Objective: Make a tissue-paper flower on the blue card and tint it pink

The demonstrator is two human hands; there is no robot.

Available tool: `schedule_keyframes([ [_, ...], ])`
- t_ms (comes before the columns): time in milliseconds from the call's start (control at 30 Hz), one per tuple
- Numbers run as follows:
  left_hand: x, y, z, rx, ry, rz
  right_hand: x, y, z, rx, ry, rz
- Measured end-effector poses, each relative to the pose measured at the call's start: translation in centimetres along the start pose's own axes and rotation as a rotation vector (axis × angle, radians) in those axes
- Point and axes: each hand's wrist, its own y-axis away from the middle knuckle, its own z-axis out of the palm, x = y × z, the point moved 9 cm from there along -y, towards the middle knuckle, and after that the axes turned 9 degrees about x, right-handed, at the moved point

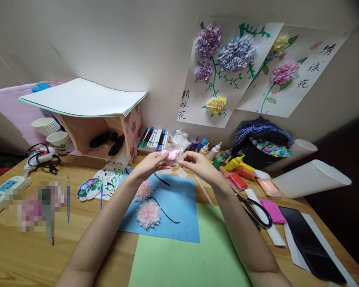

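Between my hands is a small see-through plastic bag with a pink lump (171, 154) in it, perhaps soft clay. My left hand (151, 164) pinches the bag from the left. At its right end, my right hand (197, 163) grips the plastic with thumb and fingertips. Below them lies a blue sheet (179, 207) bearing pink ruffled flowers (148, 214) with dark curved stems (166, 214). My left forearm covers part of the sheet and of the upper flower. A green sheet (185, 263) lies in front, touching the blue one.
Paint bottles (214, 151), markers (155, 138) and a pink box shelf (131, 131) stand along the wall. On the right are scissors (259, 211), coloured clay packs (237, 181), a phone (311, 239) and a white roll (311, 179). A paint palette (89, 188) and brush (101, 198) lie left.
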Motion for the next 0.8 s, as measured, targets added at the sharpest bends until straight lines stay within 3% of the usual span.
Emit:
schedule_keyframes([
  [167, 1.7, 0.5, -0.8, 0.143, 0.007, 0.115, -0.8, 0.4, -1.7, 0.251, 0.075, -0.071],
  [333, 2.9, 1.3, -0.9, 0.227, 0.030, 0.188, -0.7, 0.6, -2.3, 0.405, -0.111, -0.108],
  [600, 3.6, 2.1, -0.8, 0.308, 0.064, 0.260, -0.9, 1.0, -2.9, 0.485, -0.187, -0.142],
  [800, 4.1, 2.4, -0.6, 0.311, 0.072, 0.263, -0.8, 0.8, -2.2, 0.402, -0.248, -0.126],
])
